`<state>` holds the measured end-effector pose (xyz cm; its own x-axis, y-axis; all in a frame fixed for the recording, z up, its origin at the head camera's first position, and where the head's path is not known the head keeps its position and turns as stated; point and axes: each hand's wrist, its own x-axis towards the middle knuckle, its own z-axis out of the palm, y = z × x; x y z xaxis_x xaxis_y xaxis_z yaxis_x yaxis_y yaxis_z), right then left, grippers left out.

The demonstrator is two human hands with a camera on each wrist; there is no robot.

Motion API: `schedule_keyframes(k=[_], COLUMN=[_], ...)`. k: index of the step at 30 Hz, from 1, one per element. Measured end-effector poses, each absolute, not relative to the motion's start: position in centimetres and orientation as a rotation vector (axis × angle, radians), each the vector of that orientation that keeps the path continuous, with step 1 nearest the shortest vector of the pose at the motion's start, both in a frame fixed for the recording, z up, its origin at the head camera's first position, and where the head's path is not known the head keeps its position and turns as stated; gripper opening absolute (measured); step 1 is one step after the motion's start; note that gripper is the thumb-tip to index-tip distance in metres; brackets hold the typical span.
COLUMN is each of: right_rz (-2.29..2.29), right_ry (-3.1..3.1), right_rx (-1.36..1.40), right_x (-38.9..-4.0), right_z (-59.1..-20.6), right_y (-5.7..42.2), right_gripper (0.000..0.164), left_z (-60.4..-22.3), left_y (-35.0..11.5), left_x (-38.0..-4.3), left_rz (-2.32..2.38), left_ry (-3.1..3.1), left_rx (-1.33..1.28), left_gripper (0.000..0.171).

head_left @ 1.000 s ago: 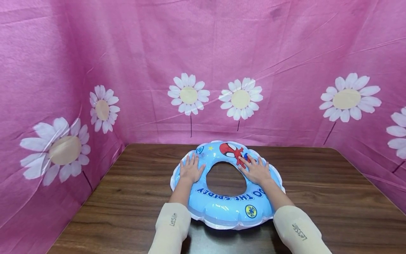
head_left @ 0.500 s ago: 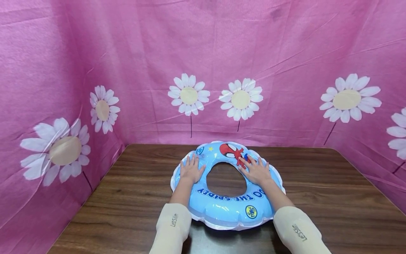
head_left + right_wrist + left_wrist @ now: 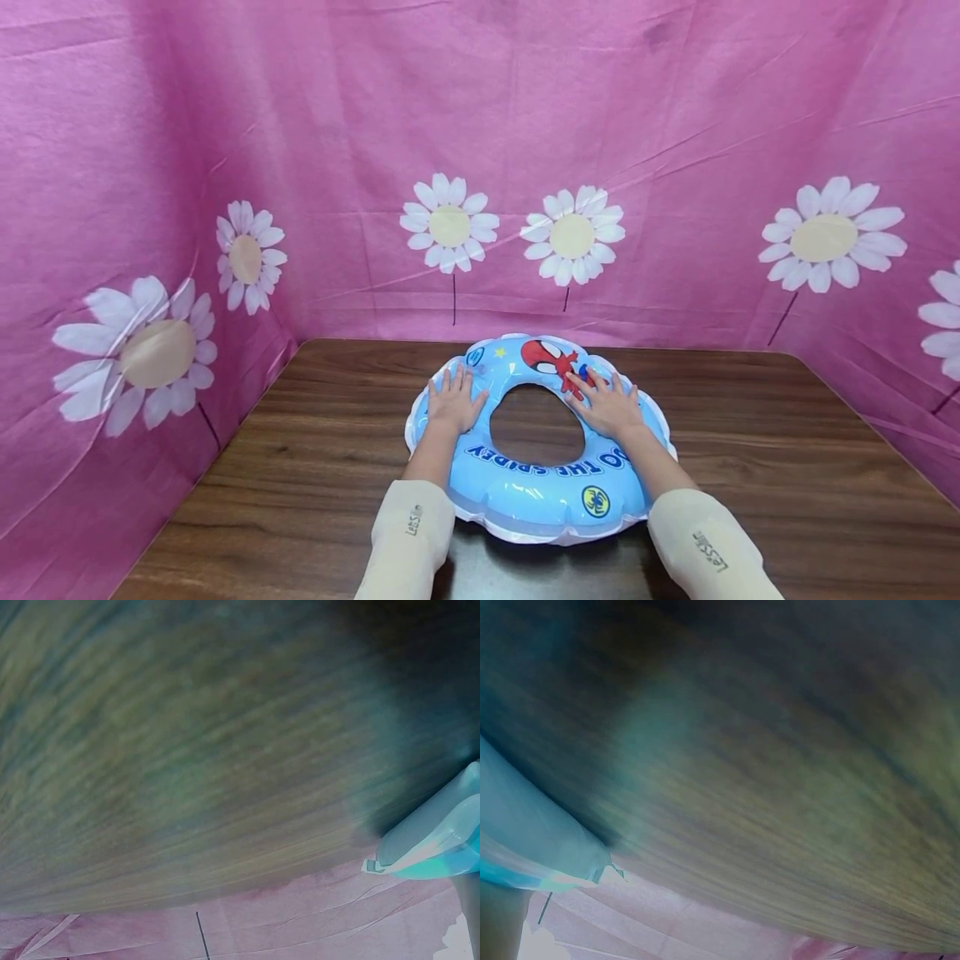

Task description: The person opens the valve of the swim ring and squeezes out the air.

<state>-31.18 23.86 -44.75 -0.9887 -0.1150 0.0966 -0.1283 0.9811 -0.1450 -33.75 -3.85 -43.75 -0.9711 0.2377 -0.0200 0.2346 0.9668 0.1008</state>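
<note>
A blue inflatable swim ring [image 3: 525, 500] with a white scalloped rim lies flat on the wooden table. It bears a red cartoon figure at the far side, lettering along the near side and a yellow spider badge. On its left side rests my left hand [image 3: 453, 404], fingers spread and straight. My right hand [image 3: 611, 408] lies on the right side with its fingers spread too, partly over the red figure. In the left wrist view the ring's edge [image 3: 532, 817] shows at the left; the right wrist view has its edge [image 3: 435, 832] at the right.
The brown wood-grain table [image 3: 765, 450] extends on both sides of the ring. Pink cloth [image 3: 510, 100] printed with white daisies hangs behind the table and along its left and right sides.
The whole head view has shifted very slightly. Both hands stay in the same place on the swim ring, and the ring has not visibly moved on the table.
</note>
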Motion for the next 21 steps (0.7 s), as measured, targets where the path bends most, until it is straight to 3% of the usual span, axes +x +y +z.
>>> schedule_keyframes(k=[21], right_rz=[0.210], right_ry=[-3.027], right_rx=[0.202], right_x=[-31.06], right_z=[-44.76], right_y=[23.90], right_gripper=[0.062], left_z=[-44.18], left_y=[-3.68], left_x=[-34.08], left_rz=[0.139], left_ry=[3.084], left_rx=[0.365], left_gripper=[0.066])
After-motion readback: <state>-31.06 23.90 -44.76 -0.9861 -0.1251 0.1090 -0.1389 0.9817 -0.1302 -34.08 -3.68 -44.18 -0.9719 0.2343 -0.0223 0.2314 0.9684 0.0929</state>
